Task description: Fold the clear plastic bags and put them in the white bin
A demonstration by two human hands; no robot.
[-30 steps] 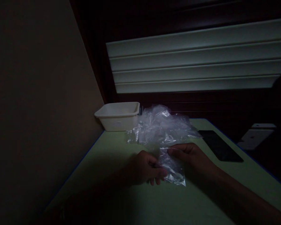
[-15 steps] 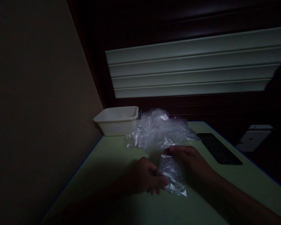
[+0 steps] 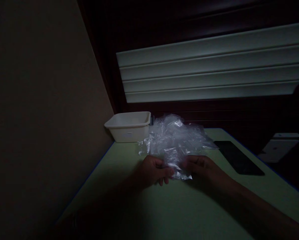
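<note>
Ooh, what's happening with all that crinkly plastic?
A person's left hand pinches a small clear bag, and the right hand is at its other side; blur hides whether it touches. Behind, a pile of clear plastic sits on the green table, between a white tub and a flat dark slab.

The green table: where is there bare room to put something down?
Bare: on the near side of the left hand and right hand, and between the white tub, the left hand and the left edge of the table. Crowded: the far middle, where clear bags lie between the tub and a dark slab.
</note>
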